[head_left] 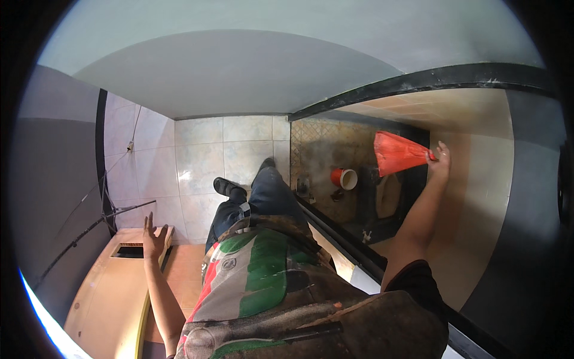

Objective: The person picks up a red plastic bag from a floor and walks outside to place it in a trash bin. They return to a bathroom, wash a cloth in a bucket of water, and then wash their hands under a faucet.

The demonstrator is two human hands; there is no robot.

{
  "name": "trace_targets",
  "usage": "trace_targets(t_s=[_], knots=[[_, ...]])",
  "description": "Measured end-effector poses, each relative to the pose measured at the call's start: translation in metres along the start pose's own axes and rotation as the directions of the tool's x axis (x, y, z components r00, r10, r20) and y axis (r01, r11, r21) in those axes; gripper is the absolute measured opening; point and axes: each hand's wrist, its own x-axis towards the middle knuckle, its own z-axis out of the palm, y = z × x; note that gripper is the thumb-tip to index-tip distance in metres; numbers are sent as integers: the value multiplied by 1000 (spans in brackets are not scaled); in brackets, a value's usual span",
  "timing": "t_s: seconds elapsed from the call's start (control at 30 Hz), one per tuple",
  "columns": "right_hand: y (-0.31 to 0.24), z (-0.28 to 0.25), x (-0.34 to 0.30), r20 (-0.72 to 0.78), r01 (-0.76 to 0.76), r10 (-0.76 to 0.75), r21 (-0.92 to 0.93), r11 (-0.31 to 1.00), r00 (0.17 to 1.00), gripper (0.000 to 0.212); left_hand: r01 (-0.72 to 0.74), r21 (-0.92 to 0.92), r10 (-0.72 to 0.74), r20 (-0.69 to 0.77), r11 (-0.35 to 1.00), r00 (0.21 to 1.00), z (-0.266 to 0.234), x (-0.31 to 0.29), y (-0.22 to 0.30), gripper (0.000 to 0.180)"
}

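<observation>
My right hand [441, 160] reaches out to the right with its fingers closed on the gathered end of a red plastic bag [399, 154]. The bag hangs spread out to the left of the hand, over a small room with a dirty floor. Below and left of it stands a red bucket [342, 178] with a pale inside. My left hand [155, 238] is held out low on the left, fingers apart and holding nothing. It is nearest to an orange-brown wooden panel [98, 293] with a rectangular cut-out and to the tip of a thin black rod [128, 208].
A black door frame [418, 87] and a dark sill [341, 230] border the small room. Inside it are a squat toilet [388, 196] and a tap [366, 236]. Pale floor tiles [200, 155] lie under my feet. A cable [136, 122] hangs at the left.
</observation>
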Motion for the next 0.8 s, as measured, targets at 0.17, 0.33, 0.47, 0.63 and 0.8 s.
trace_targets(t_s=[0.17, 0.33, 0.47, 0.63, 0.8], knots=[[-35, 29, -27, -154, 66, -84, -115, 991, 985, 52, 41, -15, -42, -104, 999, 994, 4, -21, -21, 72], [61, 76, 47, 147, -156, 172, -115, 981, 974, 67, -23, -35, 17, -157, 999, 987, 49, -69, -75, 68], [155, 113, 51, 136, -213, 225, -97, 972, 965, 58, 383, -251, -400, -18, 889, 916, 83, -126, -53, 67], [277, 216, -2, 372, -369, 446, -262, 892, 814, 30, 660, -345, -682, 74, 667, 728, 118, -212, -118, 74], [338, 391, -181, 578, -316, 608, -531, 786, 544, 24, 692, -592, -808, 111, 414, 578, 119, -239, -110, 75]])
